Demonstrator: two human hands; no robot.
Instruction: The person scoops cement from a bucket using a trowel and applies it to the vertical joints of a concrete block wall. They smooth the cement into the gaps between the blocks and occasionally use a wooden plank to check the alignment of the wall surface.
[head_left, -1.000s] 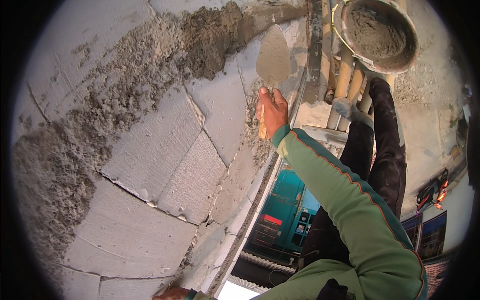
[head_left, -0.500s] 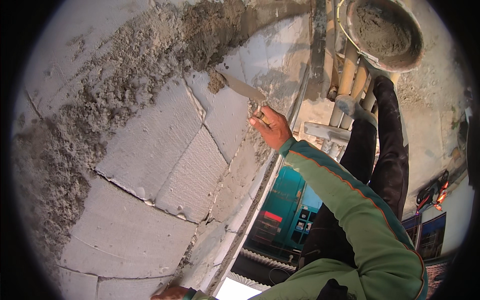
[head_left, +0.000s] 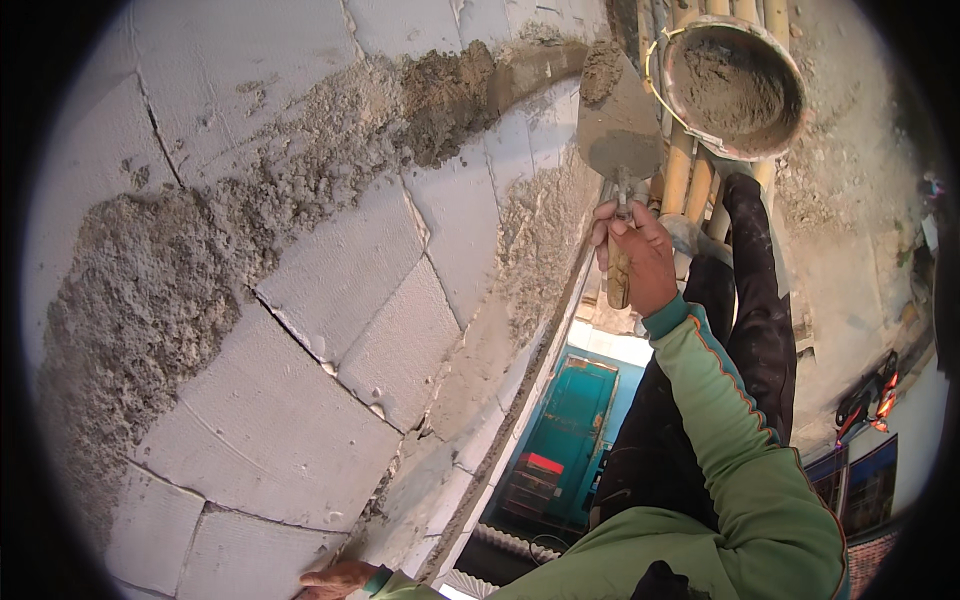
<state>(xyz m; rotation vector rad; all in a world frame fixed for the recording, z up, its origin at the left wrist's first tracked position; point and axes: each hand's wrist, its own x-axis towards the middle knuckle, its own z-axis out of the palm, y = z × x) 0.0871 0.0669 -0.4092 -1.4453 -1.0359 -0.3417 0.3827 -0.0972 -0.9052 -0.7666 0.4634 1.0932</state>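
Observation:
My right hand (head_left: 640, 248) is closed round the wooden handle of a trowel (head_left: 625, 125). The broad blade points up and away, with a lump of wet mortar (head_left: 601, 72) near its tip. Left of it is a wall of pale blocks (head_left: 330, 270), crossed by a rough band of grey mortar (head_left: 150, 285). At the lower edge, my left hand (head_left: 338, 580) rests against the blocks with its fingers stretched out, partly cut off by the frame. A round bucket of mortar (head_left: 735, 90) with a pale handle stands beyond the trowel on the right.
Bamboo poles (head_left: 680, 170) run under the bucket, close to my legs (head_left: 745, 270). A narrow ledge (head_left: 520, 400) edges the wall. Far below it are a teal door (head_left: 570, 430) and corrugated roofing (head_left: 510, 540). A parked motorcycle (head_left: 868, 400) shows at the far right.
The trowel in my right hand has moved away from the wall face toward the bucket, its blade now turned broadside. The view has shifted, showing more wall at the top. My left hand stays low against the blocks.

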